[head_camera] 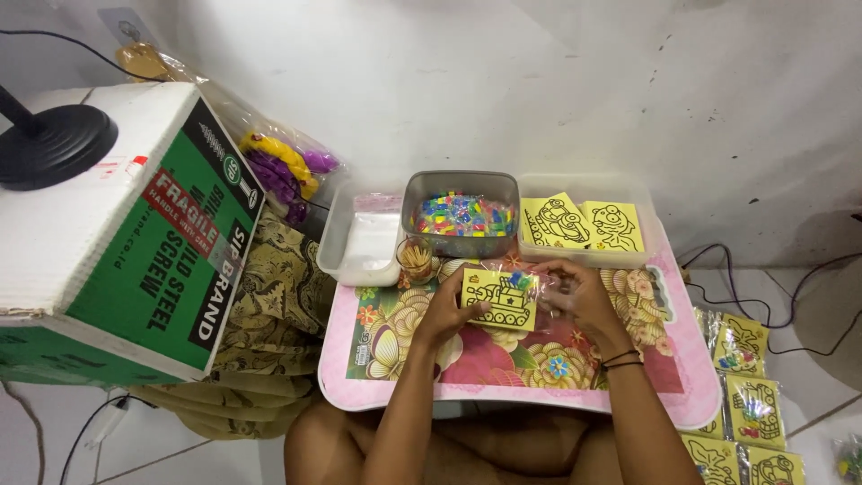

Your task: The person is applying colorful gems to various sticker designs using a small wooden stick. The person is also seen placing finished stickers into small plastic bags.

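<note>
Seen from the head camera, both forearms reach forward over a small pink floral table [682,395], wrists bent inward so the hands meet near its far edge. The left hand [442,310] pinches the left edge of a yellow card [500,301] printed with a tank outline (a clear plastic sleeve [530,274] crinkles around it), while the right hand [575,292], fingers curled half closed, grips the sleeve at the card's right side. The card sits just above the tabletop, in front of a grey tub of coloured pieces [462,216] and a clear tray of yellow cards [584,220].
</note>
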